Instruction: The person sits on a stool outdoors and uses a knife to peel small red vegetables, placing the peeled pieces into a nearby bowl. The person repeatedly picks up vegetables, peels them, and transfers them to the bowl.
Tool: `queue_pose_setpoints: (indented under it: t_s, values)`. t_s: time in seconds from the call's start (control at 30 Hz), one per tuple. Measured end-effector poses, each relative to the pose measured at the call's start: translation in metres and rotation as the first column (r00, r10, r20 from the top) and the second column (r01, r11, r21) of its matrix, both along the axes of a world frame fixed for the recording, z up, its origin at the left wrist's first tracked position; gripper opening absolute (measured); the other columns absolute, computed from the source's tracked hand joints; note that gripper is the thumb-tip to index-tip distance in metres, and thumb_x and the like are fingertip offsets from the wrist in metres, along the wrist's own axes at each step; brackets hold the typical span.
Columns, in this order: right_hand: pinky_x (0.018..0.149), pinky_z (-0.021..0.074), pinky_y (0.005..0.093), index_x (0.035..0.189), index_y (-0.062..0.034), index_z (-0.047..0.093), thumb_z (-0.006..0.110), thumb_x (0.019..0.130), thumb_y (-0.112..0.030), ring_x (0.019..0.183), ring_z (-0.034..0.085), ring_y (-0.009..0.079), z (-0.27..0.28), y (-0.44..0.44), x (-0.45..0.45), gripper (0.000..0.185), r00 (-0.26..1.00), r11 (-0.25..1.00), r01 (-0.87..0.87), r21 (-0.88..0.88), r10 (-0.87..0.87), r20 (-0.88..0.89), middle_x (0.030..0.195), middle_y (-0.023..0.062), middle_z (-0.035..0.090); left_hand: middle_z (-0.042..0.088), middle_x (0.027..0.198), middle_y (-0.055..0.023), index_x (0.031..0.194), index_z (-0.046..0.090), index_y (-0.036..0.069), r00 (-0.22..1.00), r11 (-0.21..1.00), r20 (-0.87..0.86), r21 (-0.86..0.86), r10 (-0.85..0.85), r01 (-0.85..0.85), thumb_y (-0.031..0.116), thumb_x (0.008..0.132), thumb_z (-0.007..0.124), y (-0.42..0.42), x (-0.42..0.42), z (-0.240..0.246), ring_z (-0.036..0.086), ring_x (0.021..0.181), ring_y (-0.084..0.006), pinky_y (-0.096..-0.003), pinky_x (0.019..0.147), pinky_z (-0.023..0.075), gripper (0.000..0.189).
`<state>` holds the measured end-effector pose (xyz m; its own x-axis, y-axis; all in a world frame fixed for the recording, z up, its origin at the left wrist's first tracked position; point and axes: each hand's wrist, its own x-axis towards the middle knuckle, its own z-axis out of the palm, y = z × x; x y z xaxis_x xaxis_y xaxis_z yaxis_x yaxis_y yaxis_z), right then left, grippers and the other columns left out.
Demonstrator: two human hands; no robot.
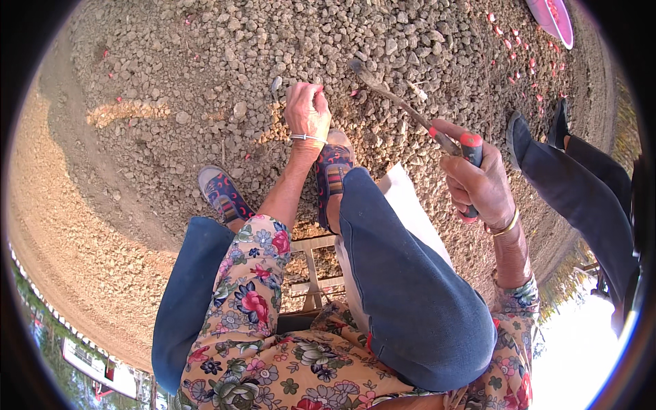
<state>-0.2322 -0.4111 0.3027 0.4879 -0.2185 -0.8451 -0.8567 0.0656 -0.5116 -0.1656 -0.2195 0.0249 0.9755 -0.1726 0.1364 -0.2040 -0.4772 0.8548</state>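
Observation:
My left hand [309, 110], with a thin bangle at the wrist, is low over the clods above my patterned shoe, its fingers closed on a small pink-red piece that barely shows at the fingertips. My right hand [474, 179] grips the black and red handle of a hand tool [407, 108] with a long, soil-caked metal shaft. The tool points up and left, its rounded end lying over the cloddy soil [318, 41]. A single pink-red piece [354, 93] lies on the soil between my left hand and the tool.
A pink container [556, 23] with red pieces in it stands at the upper right, near scattered pink-red pieces [532, 63]. Another person's dark-trousered legs [569, 179] are at the right. A white sack-like sheet [410, 205] and a slatted wooden frame [313, 266] are by my legs.

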Motion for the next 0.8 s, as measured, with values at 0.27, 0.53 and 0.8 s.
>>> queue_pose_setpoints:
  t_s: [0.27, 0.53, 0.8]
  values:
    - [0.035, 0.0262, 0.0219, 0.139, -0.0055, 0.048, 0.049, 0.091, 0.000, 0.041, 0.030, 0.0014, -0.018, 0.010, 0.025, 0.048, 0.995, 0.995, 0.073, 0.065, -0.069, -0.071, 0.056, -0.0088, 0.033, 0.059, 0.087, -0.0100, 0.090, 0.062, 0.006, 0.998, 0.997, -0.017, -0.050, 0.054, -0.055, -0.001, 0.077, 0.062, 0.022, -0.008, -0.007, 0.058, 0.086, -0.0303, -0.0399, 0.076, 0.0483, 0.015]
    - [0.033, 0.0339, 0.0267, 0.131, -0.0011, 0.052, 0.052, 0.086, 0.001, 0.039, 0.040, 0.0076, -0.076, 0.051, 0.019, 0.045, 0.966, 0.972, 0.227, 0.064, -0.233, 0.114, 0.057, -0.0020, 0.045, 0.059, 0.087, -0.0109, 0.089, 0.061, 0.005, 0.998, 0.997, 0.019, -0.067, 0.052, -0.050, -0.002, 0.079, 0.061, 0.022, -0.003, 0.001, 0.057, 0.085, -0.0313, -0.0406, 0.075, 0.0474, 0.012]
    - [0.033, 0.0357, 0.0273, 0.136, 0.0018, 0.047, 0.050, 0.084, 0.004, 0.039, 0.043, 0.0093, -0.063, 0.053, 0.031, 0.052, 0.980, 0.984, 0.176, 0.011, -0.176, 0.095, 0.058, 0.0009, 0.047, 0.061, 0.083, -0.0078, 0.087, 0.064, 0.006, 0.950, 0.981, 0.247, -0.084, 0.190, -0.175, 0.002, 0.081, 0.064, 0.031, 0.124, 0.065, 0.057, 0.082, -0.0264, -0.0369, 0.074, 0.0478, 0.007]
